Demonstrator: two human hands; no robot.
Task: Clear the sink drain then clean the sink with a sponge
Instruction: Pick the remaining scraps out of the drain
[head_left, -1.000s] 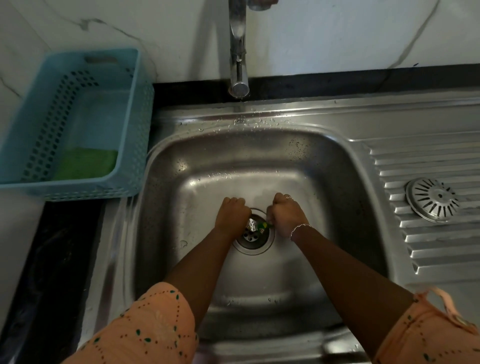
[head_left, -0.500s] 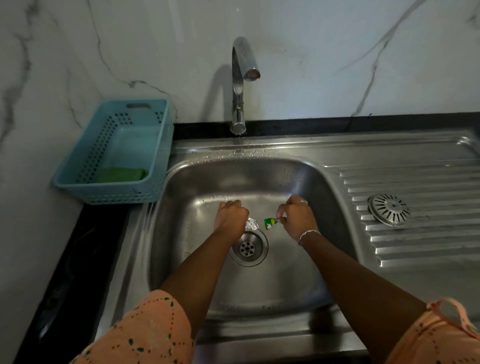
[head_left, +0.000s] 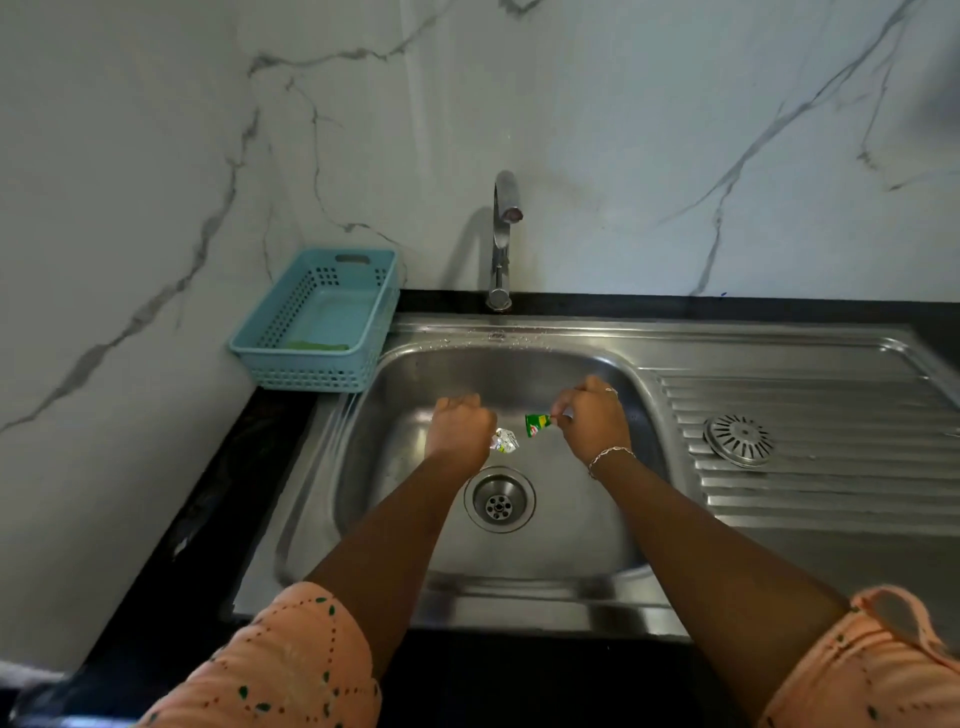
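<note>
Leaving the drain (head_left: 500, 500) bare, just nearer than both grips. Pinching crumpled foil (head_left: 505, 440) in the curled left grip (head_left: 460, 426), a green sachet (head_left: 538, 424) in the right grip (head_left: 592, 418). Not yet scrubbing, seemingly, leaving the sponge (head_left: 317, 345) in the basket (head_left: 306, 370) beyond the left grip.

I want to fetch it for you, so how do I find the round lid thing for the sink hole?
Find the shiny steel sink, then look right of its bowl at the ridged draining board. A round metal strainer lies on those ridges. It is the only loose disc there, with slots spreading like sun rays, while the drain sits sunk in the bowl's bottom.
</note>
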